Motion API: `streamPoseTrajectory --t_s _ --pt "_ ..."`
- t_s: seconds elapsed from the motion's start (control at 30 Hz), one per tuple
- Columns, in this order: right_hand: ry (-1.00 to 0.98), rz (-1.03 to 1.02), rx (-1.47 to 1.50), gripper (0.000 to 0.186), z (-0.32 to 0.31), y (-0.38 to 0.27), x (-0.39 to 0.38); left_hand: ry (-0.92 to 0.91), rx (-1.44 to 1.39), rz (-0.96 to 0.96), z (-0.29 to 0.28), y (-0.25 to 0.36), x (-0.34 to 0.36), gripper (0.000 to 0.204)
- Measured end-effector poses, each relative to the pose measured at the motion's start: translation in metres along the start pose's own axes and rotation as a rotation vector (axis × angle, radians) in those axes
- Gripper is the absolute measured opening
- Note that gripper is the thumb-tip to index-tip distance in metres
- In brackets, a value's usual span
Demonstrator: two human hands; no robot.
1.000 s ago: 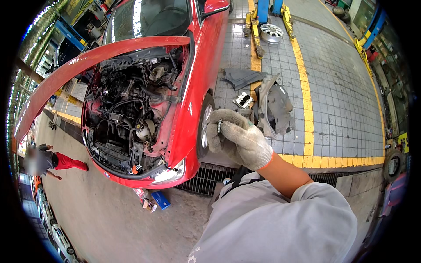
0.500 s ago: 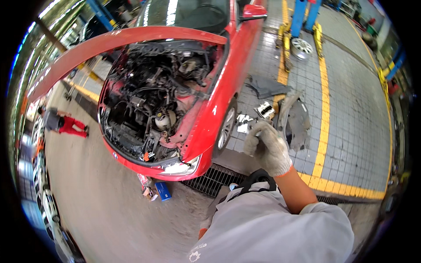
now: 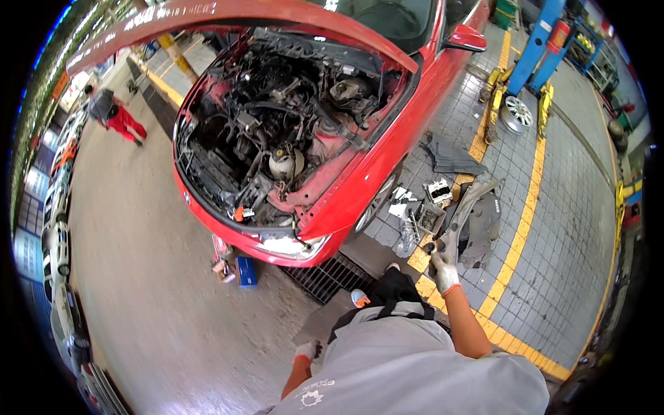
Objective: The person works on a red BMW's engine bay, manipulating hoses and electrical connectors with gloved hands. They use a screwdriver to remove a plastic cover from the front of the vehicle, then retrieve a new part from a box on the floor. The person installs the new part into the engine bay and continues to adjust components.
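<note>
My right hand (image 3: 445,272), in a pale work glove with an orange cuff, is held out in front of my body. Its fingers are closed around something small and dark at the fingertips, too small to name. Beyond it on the floor lie dark plastic liner pieces (image 3: 490,220) and a long curved grey trim piece (image 3: 465,214). My left hand (image 3: 308,349), gloved too, hangs low at my side over the concrete; its fingers are too small and dark to read. Ahead stands a red car with its hood (image 3: 228,15) raised and the engine bay (image 3: 270,124) exposed.
A silver-and-black part (image 3: 438,191), a grey tray (image 3: 431,218) and a clear plastic bag (image 3: 407,238) lie beside the front wheel. A floor grate (image 3: 333,275) runs below the bumper. A blue box (image 3: 245,272) sits left of it. A person in red trousers (image 3: 126,123) is at far left.
My right hand has dropped lower and farther from my body. My left hand has come into view. The view has shifted, and the person at left has changed stance.
</note>
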State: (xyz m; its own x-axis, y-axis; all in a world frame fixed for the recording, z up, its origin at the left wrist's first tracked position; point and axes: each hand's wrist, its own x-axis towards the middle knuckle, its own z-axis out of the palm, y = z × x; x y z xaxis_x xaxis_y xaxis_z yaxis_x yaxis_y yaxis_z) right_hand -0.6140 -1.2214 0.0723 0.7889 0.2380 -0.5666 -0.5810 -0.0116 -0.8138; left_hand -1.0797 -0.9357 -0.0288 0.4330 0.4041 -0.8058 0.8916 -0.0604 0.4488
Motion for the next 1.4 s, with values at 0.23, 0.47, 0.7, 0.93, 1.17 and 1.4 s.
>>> streamPoseTrajectory --t_s 0.23,0.47,0.7,0.93,1.17,1.4 --pt "0.281 0.479 -0.2 0.025 -0.167 0.135 0.005 0.164 -0.771 -0.292 0.036 0.05 -0.01 0.033" --pt "0.207 0.487 -0.144 0.023 -0.185 0.113 0.056 0.163 -0.23 -0.137 0.132 0.012 -0.076 0.034" --pt "-0.101 0.28 -0.233 0.017 -0.101 0.039 0.139 0.179 -0.595 -0.473 0.162 0.028 -0.154 0.034" --pt "-0.179 0.298 -0.255 0.019 -0.047 0.049 0.139 0.295 -0.82 -0.582 0.166 0.011 -0.183 0.033" --pt "-0.179 0.499 -0.271 0.018 -0.097 0.132 0.115 0.296 -0.885 -0.566 0.177 -0.05 -0.184 0.033" --pt "-0.047 0.318 -0.466 0.011 -0.058 0.177 0.024 0.218 -0.749 -0.53 0.177 -0.174 -0.184 0.033"
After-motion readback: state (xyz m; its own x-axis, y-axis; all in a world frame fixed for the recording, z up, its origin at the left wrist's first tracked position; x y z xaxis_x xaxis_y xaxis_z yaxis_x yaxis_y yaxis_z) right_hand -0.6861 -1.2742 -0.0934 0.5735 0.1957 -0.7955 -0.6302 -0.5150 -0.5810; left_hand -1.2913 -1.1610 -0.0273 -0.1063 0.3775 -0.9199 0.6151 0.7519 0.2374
